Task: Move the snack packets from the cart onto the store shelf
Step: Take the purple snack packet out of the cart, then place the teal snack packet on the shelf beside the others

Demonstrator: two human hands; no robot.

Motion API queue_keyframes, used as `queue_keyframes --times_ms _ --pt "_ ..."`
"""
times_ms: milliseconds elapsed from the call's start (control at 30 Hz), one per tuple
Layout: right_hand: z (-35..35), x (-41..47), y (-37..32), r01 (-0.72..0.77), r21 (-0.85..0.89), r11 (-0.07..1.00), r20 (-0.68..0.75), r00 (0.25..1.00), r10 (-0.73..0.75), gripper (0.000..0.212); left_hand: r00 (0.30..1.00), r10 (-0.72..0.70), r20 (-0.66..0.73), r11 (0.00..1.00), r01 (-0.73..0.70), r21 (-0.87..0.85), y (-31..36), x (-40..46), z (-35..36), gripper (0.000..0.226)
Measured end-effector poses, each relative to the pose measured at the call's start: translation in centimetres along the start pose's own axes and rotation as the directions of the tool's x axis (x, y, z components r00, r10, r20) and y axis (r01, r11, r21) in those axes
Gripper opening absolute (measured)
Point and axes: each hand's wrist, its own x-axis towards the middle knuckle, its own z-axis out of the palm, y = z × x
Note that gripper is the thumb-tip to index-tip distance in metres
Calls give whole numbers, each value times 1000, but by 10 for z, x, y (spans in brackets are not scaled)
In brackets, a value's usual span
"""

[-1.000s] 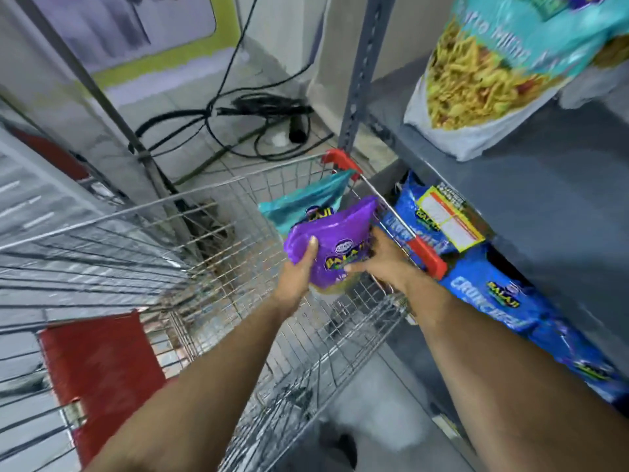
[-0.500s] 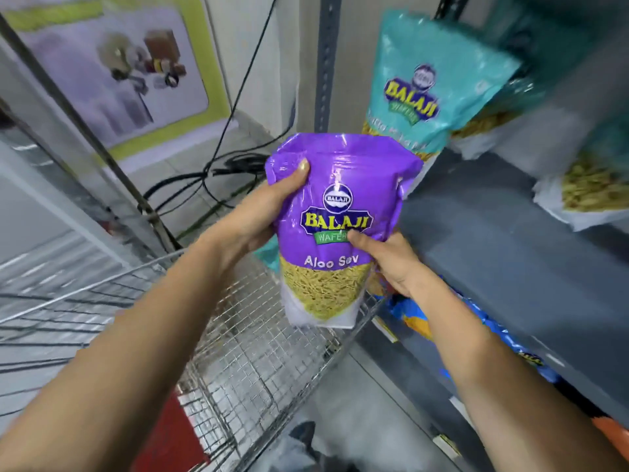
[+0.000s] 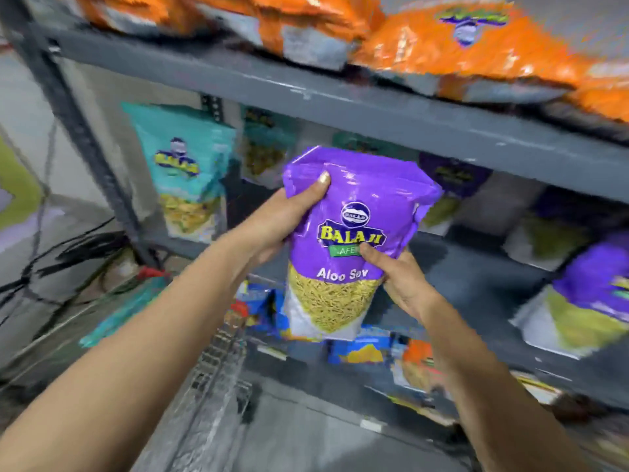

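While the left hand (image 3: 286, 216) grips the purple packet (image 3: 350, 240) at its upper edge and the right hand (image 3: 401, 281) clasps its lower side, the upright packet hangs before the grey shelf (image 3: 340, 107), with the cart (image 3: 211, 386) at seven o'clock below.
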Motion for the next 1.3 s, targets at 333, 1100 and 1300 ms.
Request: queue_keyframes --times_ms 333,1100,1300 --pt "-194 -2 -38 85 -110 990 -300 947 -114 49 977 -30 213 999 37 -29 -68 113 169 21" --pt "41 4 110 500 -655 566 -74 704 -707 54 918 -38 -395 970 129 208 -109 -26 -129 28" --pt "180 48 189 496 -570 655 365 867 -339 46 680 -295 -671 815 546 195 -157 -174 -287 11"
